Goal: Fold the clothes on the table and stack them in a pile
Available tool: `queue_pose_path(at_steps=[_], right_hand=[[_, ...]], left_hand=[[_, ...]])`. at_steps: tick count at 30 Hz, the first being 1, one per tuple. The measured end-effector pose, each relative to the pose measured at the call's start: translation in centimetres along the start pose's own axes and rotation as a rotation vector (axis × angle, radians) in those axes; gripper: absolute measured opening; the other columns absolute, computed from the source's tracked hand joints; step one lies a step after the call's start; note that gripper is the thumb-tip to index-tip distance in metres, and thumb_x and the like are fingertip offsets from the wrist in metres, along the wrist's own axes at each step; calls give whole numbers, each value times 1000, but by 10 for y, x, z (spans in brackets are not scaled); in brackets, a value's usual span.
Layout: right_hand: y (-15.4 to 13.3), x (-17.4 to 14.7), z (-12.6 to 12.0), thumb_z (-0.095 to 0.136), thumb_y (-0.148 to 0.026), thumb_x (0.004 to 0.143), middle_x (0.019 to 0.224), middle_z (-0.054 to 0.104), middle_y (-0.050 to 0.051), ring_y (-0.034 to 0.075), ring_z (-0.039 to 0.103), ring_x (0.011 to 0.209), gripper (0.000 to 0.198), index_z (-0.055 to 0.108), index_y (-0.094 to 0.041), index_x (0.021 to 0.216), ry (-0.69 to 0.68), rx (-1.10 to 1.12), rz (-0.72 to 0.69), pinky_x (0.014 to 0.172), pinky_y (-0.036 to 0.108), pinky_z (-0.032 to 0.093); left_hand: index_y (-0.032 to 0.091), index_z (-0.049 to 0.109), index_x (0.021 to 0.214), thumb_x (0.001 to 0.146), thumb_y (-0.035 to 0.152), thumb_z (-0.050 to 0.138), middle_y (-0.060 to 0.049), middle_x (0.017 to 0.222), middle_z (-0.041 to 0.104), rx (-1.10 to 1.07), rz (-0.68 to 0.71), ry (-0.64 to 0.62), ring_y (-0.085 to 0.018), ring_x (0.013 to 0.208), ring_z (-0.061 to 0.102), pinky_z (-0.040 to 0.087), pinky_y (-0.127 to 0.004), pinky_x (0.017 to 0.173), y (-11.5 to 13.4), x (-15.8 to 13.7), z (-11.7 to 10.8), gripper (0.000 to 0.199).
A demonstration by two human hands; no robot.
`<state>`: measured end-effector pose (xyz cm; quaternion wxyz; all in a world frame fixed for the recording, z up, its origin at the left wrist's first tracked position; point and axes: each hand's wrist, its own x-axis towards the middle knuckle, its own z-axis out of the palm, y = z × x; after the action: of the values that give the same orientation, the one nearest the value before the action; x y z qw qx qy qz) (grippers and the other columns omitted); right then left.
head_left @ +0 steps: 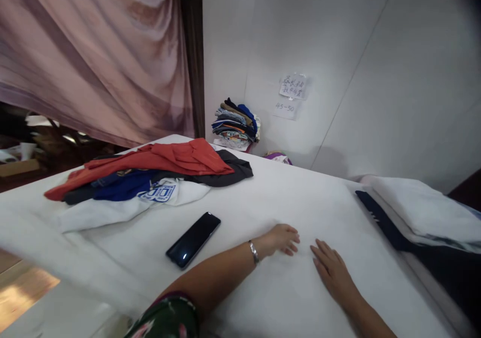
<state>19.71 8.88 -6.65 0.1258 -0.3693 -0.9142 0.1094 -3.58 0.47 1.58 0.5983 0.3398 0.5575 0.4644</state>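
Observation:
My left hand (281, 239), with a silver bracelet (254, 252) at the wrist, is over the middle of the white table (270, 293). Its fingers are apart and hold nothing. A short gap to the right, my right hand (334, 270) lies with fingers stretched out, also holding nothing. A black phone (193, 239) rests on the table left of my left hand. Farther left is a loose heap of clothes: a red garment (161, 160) on top, with dark grey, blue and white garments (108, 212) under it.
Folded clothes (424, 210), white over dark navy, lie along the table's right side. Beyond the far edge a stack of folded clothes (236, 125) stands by the wall, near a purple bundle (278, 157). Handwritten paper signs (293, 87) hang above. A pink curtain (105, 52) covers the back left.

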Motion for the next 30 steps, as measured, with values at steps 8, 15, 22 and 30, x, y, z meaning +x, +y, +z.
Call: queue_pose_path(at_steps=[8, 15, 22, 30], right_hand=[[1, -6, 7, 31, -46, 95, 151, 38, 2, 24, 30, 141, 49, 52, -28, 136, 5, -66, -2, 117, 48, 22], [5, -5, 11, 37, -44, 92, 150, 38, -2, 27, 29, 141, 47, 53, -34, 135, 5, -4, 25, 118, 51, 21], [14, -5, 21, 47, -49, 85, 146, 39, -15, 28, 35, 136, 54, 30, -68, 132, 123, 95, 2, 113, 56, 31], [10, -5, 17, 47, -53, 82, 144, 38, -21, 29, 37, 135, 56, 25, -74, 129, 127, 97, 26, 114, 56, 31]], left_hand=[[26, 66, 113, 87, 32, 51, -4, 104, 72, 954, 257, 607, -16, 87, 67, 50, -24, 73, 75, 6, -118, 30], [13, 63, 113, 85, 16, 41, -19, 121, 60, 1251, 190, 984, -31, 116, 51, 41, -43, 94, 95, -25, -261, 35], [12, 62, 113, 79, 9, 41, -20, 119, 58, 1419, 92, 1051, -32, 114, 47, 35, -43, 91, 80, -37, -320, 40], [17, 64, 106, 87, 23, 42, -16, 118, 62, 1464, 94, 1038, -30, 115, 47, 31, -43, 91, 84, -26, -337, 30]])
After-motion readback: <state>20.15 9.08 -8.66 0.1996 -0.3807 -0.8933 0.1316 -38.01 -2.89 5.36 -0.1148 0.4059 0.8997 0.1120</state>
